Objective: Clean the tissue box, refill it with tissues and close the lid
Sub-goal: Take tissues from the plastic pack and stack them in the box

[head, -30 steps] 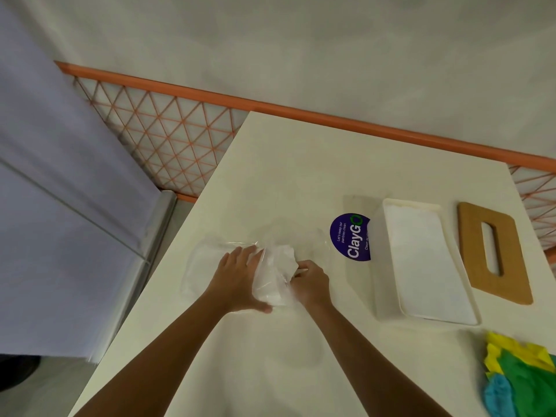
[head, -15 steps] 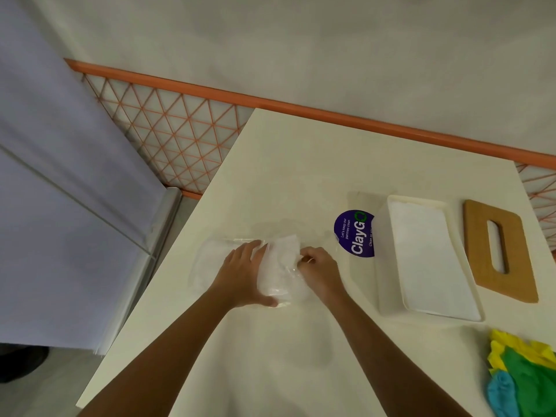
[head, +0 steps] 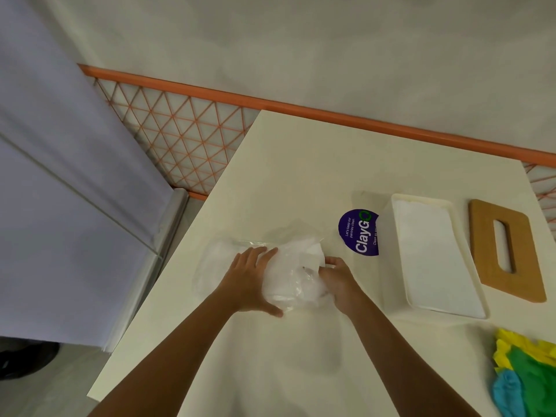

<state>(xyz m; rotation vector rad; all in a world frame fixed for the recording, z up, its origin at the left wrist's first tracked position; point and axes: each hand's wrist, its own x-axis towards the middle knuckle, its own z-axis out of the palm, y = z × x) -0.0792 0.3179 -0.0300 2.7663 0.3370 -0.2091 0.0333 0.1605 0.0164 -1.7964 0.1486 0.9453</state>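
Plastic-wrapped tissues (head: 304, 255) are lying left of the tissue box (head: 388, 266) — our flat left hand (head: 249, 278) is pressing them down, our right hand (head: 337, 275), nearer the box, is pinching the wrapper (head: 296, 285).

Both bare forearms are stretched forward from the lower edge of the view and drawn toward each other. The left hand (head: 246, 278) is laid flat on the tissue pack (head: 291, 272), fingers extended and thumb spread toward the body. The right hand (head: 338, 276) is curled, its fingertips pinched into the pack's wrapping.
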